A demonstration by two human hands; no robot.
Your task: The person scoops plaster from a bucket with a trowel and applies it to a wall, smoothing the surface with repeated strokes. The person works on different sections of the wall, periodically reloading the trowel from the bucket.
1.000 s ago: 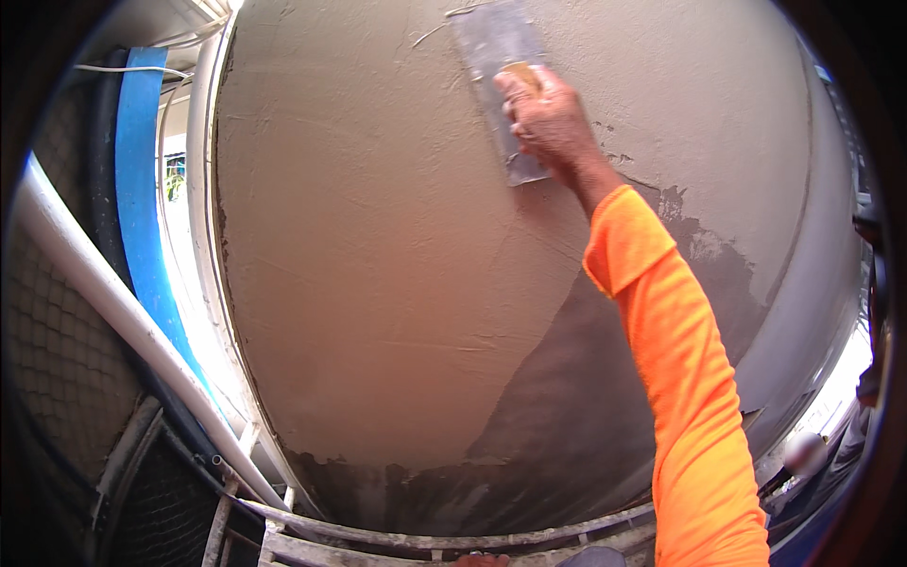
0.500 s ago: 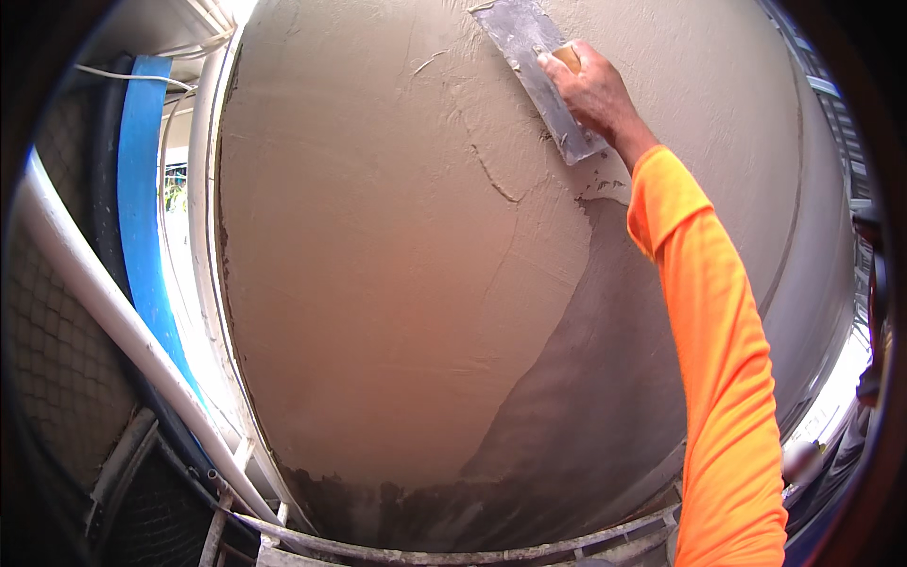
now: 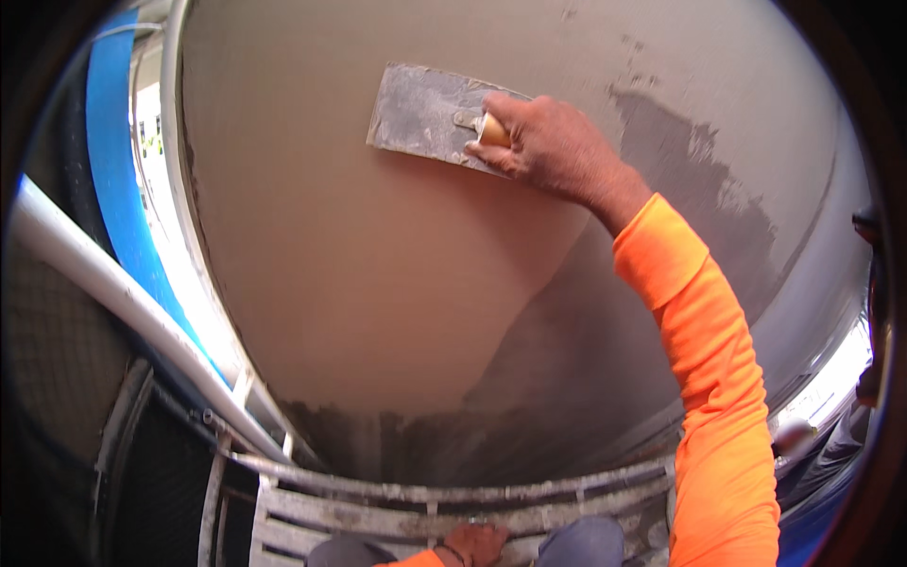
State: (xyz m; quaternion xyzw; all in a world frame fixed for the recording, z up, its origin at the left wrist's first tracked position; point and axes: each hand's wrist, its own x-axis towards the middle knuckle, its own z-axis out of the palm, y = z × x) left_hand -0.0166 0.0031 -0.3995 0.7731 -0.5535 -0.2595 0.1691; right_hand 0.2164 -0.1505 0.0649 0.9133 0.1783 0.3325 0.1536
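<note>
The trowel (image 3: 416, 113) has swung from a steep slant to nearly level, farther left, in the frame's upper middle.
The right hand (image 3: 567, 151) is wrapped around its pale handle (image 3: 494, 130), the blade reaching left over the smooth grey-brown plastered wall (image 3: 359, 293); a darker patch (image 3: 586, 331) spreads below and right of it. At the bottom centre, the left hand (image 3: 479, 542) has come into view by the slatted platform (image 3: 378, 518), between two knees (image 3: 583, 545); whether it grasps anything I cannot tell.
</note>
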